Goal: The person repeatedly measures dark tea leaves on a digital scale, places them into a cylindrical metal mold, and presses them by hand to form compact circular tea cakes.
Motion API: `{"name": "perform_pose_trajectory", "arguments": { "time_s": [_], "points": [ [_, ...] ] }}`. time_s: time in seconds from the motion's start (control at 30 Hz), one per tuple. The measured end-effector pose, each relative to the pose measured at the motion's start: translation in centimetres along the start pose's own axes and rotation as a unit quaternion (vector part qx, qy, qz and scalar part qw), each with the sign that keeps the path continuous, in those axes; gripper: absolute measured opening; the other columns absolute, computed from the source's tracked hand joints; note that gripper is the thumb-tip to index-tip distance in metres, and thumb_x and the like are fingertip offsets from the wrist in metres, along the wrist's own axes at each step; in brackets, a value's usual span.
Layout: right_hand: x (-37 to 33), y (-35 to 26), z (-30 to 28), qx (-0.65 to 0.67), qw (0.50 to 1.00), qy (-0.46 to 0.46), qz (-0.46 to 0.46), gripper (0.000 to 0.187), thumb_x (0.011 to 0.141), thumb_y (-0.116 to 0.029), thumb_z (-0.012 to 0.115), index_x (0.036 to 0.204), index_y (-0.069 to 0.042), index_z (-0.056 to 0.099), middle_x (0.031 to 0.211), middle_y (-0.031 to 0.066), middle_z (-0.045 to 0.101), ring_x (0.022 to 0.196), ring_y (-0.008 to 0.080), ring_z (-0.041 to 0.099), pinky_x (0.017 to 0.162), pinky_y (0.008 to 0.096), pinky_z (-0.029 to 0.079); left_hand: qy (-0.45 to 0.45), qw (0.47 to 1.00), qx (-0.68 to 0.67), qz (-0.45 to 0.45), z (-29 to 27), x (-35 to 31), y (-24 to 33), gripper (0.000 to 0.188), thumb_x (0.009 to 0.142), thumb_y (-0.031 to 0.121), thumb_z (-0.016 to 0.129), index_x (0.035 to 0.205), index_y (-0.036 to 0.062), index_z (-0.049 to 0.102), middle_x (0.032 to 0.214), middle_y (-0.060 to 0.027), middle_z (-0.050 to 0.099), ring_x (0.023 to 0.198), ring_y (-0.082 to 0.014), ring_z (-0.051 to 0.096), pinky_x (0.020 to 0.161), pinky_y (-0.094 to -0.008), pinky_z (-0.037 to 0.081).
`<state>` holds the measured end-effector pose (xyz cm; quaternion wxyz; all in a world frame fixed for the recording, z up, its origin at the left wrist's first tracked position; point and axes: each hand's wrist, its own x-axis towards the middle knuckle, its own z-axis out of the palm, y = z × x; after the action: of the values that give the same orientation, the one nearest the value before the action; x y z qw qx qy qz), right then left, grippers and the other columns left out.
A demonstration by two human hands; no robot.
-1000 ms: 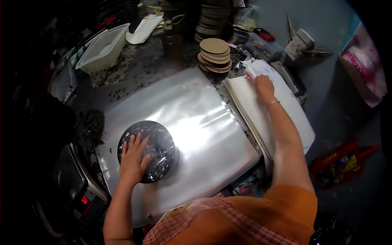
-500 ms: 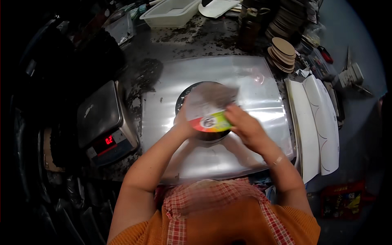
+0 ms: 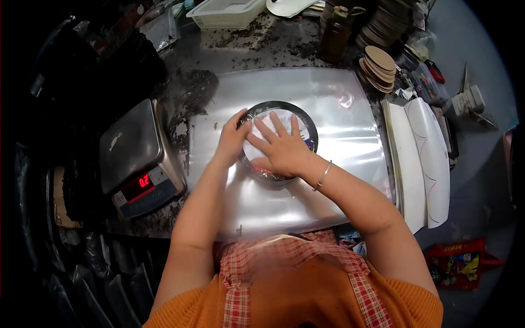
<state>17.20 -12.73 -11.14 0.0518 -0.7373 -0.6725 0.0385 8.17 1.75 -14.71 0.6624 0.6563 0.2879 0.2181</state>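
Round label (image 3: pixel 252 153) on black film-wrapped disc (image 3: pixel 311 127), mid-frame, directly under right hand (image 3: pixel 285 153), fingers spread flat; left hand (image 3: pixel 232 140), thumb apart, at disc's left edge.

1 round, dark disc (image 3: pixel 308 120) lies flat, near the middle of a stack of clear plastic sheets (image 3: pixel 350 164), slightly toward 11 o'clock. Glossy, crinkled clear wrap shows on its face at 10 o'clock and 6 o'clock. Its dark border is plainest from 11 o'clock round to 3 o'clock, and a paler side edge shows at 6 o'clock. On top rests 1 round paper label (image 3: pixel 285 117), smaller than the disc, face up: mostly white with fine print toward 1 o'clock, purple near 4 o'clock, red near 7 o'clock. Much of its middle is hidden; whether it sticks cannot be told.
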Motion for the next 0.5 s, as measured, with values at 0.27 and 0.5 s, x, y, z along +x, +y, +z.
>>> {"name": "perform_pose_trajectory", "arguments": {
  "time_s": [0.27,0.5],
  "points": [
    [0.9,0.8,-1.0,0.187,0.967,-0.164,0.060,0.048,0.084,-0.039,0.049,0.124,-0.011,0.050,0.125,0.0151,0.048,0.119,0.0264,0.043,0.100,0.0376,0.029,-0.135,0.921,0.179,0.318,4.1,-4.6,8.5,0.043,0.068,-0.005,0.041,0.109,-0.0039,0.058,0.099,-0.0102,0.062,0.089,-0.0162,0.058,0.080,-0.0252,0.046],
    [-5.8,5.7,-3.0,0.528,0.837,0.094,0.108,0.060,0.078,-0.025,0.063,0.129,-0.006,0.039,0.118,0.0122,0.052,0.103,0.0213,0.052,0.081,0.0359,0.046,0.027,0.981,0.151,0.121,-15.3,-7.7,7.6,0.045,0.064,-0.003,0.048,0.107,-0.0015,0.060,0.099,-0.0086,0.062,0.089,-0.0159,0.059,0.081,-0.0274,0.046]
  ]
}}
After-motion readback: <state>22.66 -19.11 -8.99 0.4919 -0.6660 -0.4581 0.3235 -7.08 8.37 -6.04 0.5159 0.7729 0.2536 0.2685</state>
